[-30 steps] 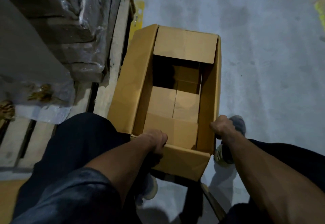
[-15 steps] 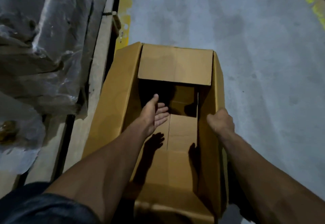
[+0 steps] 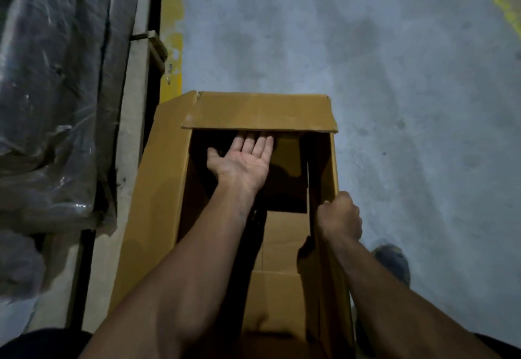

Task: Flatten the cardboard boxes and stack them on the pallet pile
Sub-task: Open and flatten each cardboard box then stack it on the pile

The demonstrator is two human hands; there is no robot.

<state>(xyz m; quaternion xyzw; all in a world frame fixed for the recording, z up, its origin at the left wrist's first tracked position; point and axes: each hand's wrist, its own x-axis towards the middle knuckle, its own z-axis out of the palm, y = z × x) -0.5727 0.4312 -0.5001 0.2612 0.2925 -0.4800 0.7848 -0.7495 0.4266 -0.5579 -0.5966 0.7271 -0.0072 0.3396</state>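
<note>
Cardboard box (image 3: 158, 203) open-topped on floor (image 3: 394, 105), long axis running away. Left hand (image 3: 241, 158) spread flat deep inside, toward far flap; right hand (image 3: 339, 215) clenched on right wall rim.

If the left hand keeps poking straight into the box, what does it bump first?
Probably the box's far end, under the top flap. The left hand's fingertips already sit beneath that flap; it's too dark to judge depth.

Goods wrapped in plastic film (image 3: 53, 99) are sitting on my left beside a yellow painted line (image 3: 172, 48) running along the grey concrete floor (image 3: 366, 62), and my shoe (image 3: 393, 263) is resting there.
</note>
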